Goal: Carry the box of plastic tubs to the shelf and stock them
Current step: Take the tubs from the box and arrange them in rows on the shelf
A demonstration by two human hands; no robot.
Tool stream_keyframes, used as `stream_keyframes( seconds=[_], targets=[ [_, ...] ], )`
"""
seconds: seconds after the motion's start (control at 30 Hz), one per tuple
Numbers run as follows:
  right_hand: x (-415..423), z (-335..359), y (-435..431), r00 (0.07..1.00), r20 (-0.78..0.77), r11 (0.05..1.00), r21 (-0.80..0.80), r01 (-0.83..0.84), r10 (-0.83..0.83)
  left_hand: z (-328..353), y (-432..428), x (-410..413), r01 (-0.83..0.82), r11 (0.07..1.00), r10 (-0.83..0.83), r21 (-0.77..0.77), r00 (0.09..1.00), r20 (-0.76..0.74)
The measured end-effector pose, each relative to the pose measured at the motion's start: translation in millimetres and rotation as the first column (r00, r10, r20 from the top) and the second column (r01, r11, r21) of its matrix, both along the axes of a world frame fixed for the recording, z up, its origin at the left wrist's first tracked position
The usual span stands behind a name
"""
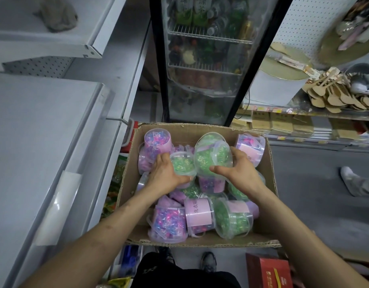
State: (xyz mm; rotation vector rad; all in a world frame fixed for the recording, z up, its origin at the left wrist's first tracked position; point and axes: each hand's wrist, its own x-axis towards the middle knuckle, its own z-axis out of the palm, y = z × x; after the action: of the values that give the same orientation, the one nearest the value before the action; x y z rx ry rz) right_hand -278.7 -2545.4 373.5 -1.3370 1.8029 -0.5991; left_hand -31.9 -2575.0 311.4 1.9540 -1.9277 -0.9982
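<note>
Reaching down into an open brown cardboard box (200, 243), the person is working with both bare hands among a jumble of clear plastic tubs. The left hand (166, 176) is curling its grip around a small clear tub filled with green pieces (182, 164), fingers wrapped along its far side and thumb lying under its near rim. The right hand (238, 169) is closing on a larger clear green-filled tub (212, 156), which is lying tilted, the thumb pressing its near side and the fingers spreading over its right side. The two green tubs are touching each other near the middle of the box. Around and beneath them other tubs are lying at all angles, among them a pink-and-blue-filled tub (169, 223) at the near left and a tub with a pale pink label (198, 215) just beside it.

The box is sitting low in a narrow shop aisle, above the grey floor (308, 204); what is bearing it cannot be told. To the left, bare white metal shelves (34, 129) are stepping upward, with a grey crumpled cloth (59, 14) lying on the upper one. Straight ahead a black-framed glass-door cooler (202, 59) is standing behind the box. On the right, a shelf is holding wooden spoons (333, 94) against white pegboard. A red carton (269, 271) is sitting near the person's dark shoes (208, 260).
</note>
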Motion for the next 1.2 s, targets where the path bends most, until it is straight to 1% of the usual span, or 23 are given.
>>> stream_keyframes(
  seconds=[0.1,0.17,0.3,0.4,0.53,0.67,0.77,0.87,1.0,1.2],
  targets=[
    [-1,6,1,0.995,-0.089,0.998,-0.039,-0.044,0.04,-2,2,3,-0.012,1.0,0.011,-0.016,0.999,-0.051],
    [-7,9,2,0.992,-0.109,0.995,-0.081,-0.066,0.058,0,3,5,0.002,1.0,-0.003,-0.028,0.999,-0.046],
    [-20,10,0,0.973,-0.177,0.975,-0.141,-0.171,0.145,8,13,10,0.015,0.996,-0.017,-0.083,1.0,-0.021],
    [-31,15,-6,0.946,-0.194,0.94,-0.175,-0.292,0.258,20,29,14,-0.055,0.992,0.049,-0.113,0.997,-0.057],
    [-41,27,-22,0.88,-0.213,0.865,-0.193,-0.463,0.424,44,63,12,-0.198,0.966,0.188,-0.164,0.98,-0.071],
    [-43,41,-34,0.779,-0.161,0.748,-0.218,-0.626,0.605,73,98,13,-0.346,0.919,0.326,-0.192,0.937,-0.127],
    [-30,51,-38,0.66,-0.168,0.621,-0.233,-0.748,0.732,93,130,19,-0.499,0.832,0.469,-0.24,0.866,-0.175],
    [-6,62,-38,0.545,-0.197,0.496,-0.247,-0.832,0.815,117,165,28,-0.614,0.747,0.589,-0.256,0.789,-0.173],
    [34,79,-33,0.432,-0.185,0.37,-0.293,-0.882,0.883,153,211,48,-0.639,0.695,0.644,-0.331,0.757,-0.11],
    [115,120,-18,0.221,-0.231,0.126,-0.364,-0.923,0.948,202,279,83,-0.73,0.537,0.784,-0.423,0.617,-0.071]
  ],
)
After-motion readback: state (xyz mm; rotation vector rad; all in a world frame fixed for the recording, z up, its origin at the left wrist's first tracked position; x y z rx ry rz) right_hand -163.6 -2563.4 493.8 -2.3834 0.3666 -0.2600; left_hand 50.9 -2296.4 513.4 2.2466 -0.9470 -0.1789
